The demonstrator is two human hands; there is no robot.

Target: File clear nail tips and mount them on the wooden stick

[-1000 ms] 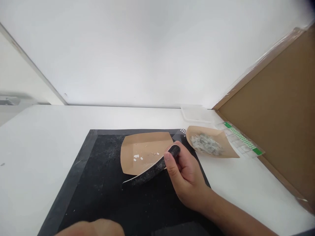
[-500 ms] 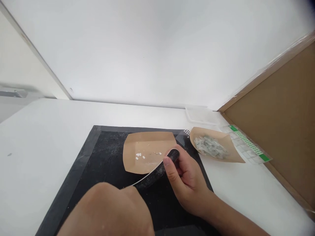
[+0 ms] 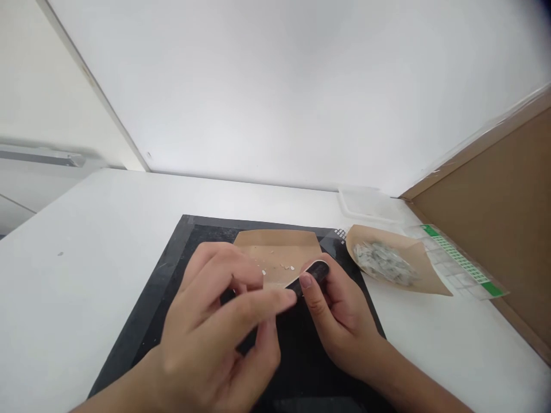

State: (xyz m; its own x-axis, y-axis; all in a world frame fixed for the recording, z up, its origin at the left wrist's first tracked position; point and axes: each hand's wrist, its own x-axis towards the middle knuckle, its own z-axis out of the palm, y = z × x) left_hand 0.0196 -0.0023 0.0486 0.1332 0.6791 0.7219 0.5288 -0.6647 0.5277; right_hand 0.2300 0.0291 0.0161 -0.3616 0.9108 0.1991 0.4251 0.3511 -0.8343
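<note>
In my right hand (image 3: 331,304), thumb and fingers pinch the rounded end of a flat black strip with a white edge (image 3: 316,272), which looks like a nail file. My left hand (image 3: 219,327) is raised beside it, fingers bent and spread. One extended fingertip lies over the strip, perhaps touching it; the strip's far end is hidden behind that hand. Behind both hands, a brown card tray (image 3: 284,238) holds small white flakes (image 3: 288,267) and is partly covered by my left fingers. A black mat (image 3: 142,321) lies below.
Right of the mat, a second brown tray (image 3: 430,272) holds a heap of clear and greyish plastic pieces (image 3: 383,261). Beside it lies a clear sheet with a green printed strip (image 3: 460,258). A translucent tray (image 3: 370,203) stands near the white wall (image 3: 275,103); a brown board (image 3: 495,206) borders the right.
My left hand has turned from a bent wrist, with its fingers hidden, to fingers spread over the strip. My right hand still holds the strip. The view has shifted slightly left.
</note>
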